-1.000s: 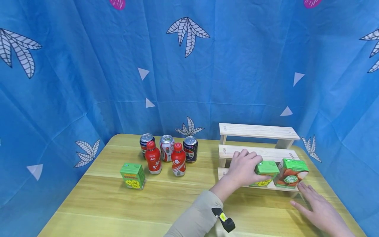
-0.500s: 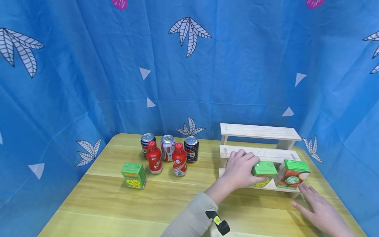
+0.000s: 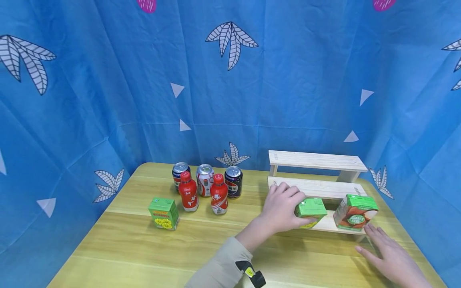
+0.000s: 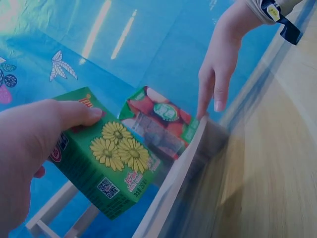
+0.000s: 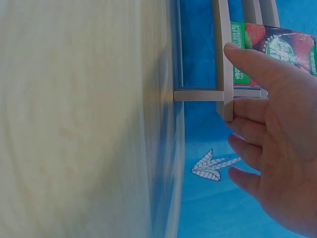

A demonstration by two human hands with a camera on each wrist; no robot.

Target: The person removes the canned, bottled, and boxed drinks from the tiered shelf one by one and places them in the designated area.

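My left hand [image 3: 282, 208] grips a green drink carton with yellow flowers [image 4: 116, 153], thumb across its front. In the head view this carton overlaps the lowest board [image 3: 329, 223] of a three-tier wooden shelf [image 3: 317, 160], left of its middle. Toward the right end of that board stands a green-topped drink carton with red fruit on its front [image 3: 355, 216]. My right hand [image 3: 390, 252] is at the board's right end with fingers mostly straight; in the right wrist view its thumb [image 5: 247, 55] reaches the board's front edge and the index finger lies by its end.
On the left of the table [image 3: 137, 256] stands another green flower carton [image 3: 163, 214]. Behind it are two red bottles [image 3: 189, 194] and several drink cans [image 3: 234, 183]. A blue curtain [image 3: 299, 80] surrounds the table's back and sides.
My left hand has moved left along the lowest board with the flower carton, widening the space between it and the fruit carton. The right hand has stayed at the shelf's end.
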